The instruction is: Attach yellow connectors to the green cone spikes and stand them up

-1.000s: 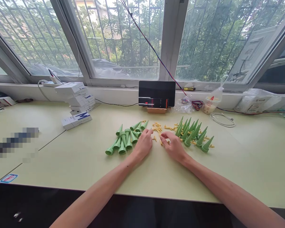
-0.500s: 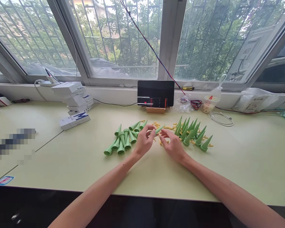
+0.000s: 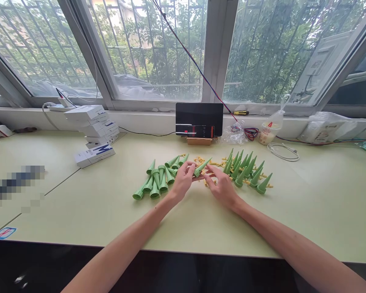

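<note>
My left hand (image 3: 184, 181) is closed around the wide end of a green plastic spike (image 3: 202, 167), a hollow cone whose tip points up and to the right. Close beside it, my right hand (image 3: 222, 186) has its fingers bent together near the spike; whatever they pinch is too small to make out. Green spikes (image 3: 154, 190) without yellow parts lie in a pile left of my hands. To the right, several green spikes (image 3: 240, 177) stand upright on their wide ends, with yellow pieces sticking out of some. Small yellow plastic pieces (image 3: 198, 159) are scattered behind and under my hands.
A dark tablet (image 3: 199, 114) on a stand is at the back, with a phone (image 3: 201, 131) before it. White boxes (image 3: 94, 155) are stacked to the left. A bagged cup (image 3: 266, 133), a coiled white cable (image 3: 283, 151) and a yellow cutter (image 3: 241, 113) are at back right.
The green spike in my left hand has turned, and more of its body and wide end now shows. My right hand has barely moved, its fingers staying close to the spike.
</note>
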`<control>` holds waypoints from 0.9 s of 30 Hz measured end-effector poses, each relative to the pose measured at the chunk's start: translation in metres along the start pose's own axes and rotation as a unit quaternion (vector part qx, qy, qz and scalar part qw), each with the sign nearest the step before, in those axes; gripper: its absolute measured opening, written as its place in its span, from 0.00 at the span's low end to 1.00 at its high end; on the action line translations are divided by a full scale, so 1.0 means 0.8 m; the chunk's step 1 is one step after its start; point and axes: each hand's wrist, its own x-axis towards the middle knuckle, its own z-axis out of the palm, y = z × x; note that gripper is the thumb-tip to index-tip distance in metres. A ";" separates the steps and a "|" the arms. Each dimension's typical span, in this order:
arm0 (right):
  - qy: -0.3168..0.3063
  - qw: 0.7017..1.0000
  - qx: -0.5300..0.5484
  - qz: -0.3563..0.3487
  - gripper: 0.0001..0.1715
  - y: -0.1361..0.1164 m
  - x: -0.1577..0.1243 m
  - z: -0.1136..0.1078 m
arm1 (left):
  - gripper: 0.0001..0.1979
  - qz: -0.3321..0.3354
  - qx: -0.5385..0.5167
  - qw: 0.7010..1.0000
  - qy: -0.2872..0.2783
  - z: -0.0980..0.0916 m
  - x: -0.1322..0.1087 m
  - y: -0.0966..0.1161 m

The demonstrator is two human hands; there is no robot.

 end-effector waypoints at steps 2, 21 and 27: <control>-0.004 1.000 -0.002 -0.001 0.22 0.002 -0.001 0.001 | 0.14 0.000 0.011 1.000 -0.007 0.000 0.000 0.001; -0.122 0.986 -0.116 -0.012 0.06 0.021 -0.002 0.002 | 0.16 -0.045 -0.126 0.989 0.068 -0.003 0.003 0.006; -0.135 0.983 -0.122 -0.014 0.03 0.017 -0.001 0.000 | 0.12 -0.061 -0.104 0.991 0.062 -0.002 0.003 0.008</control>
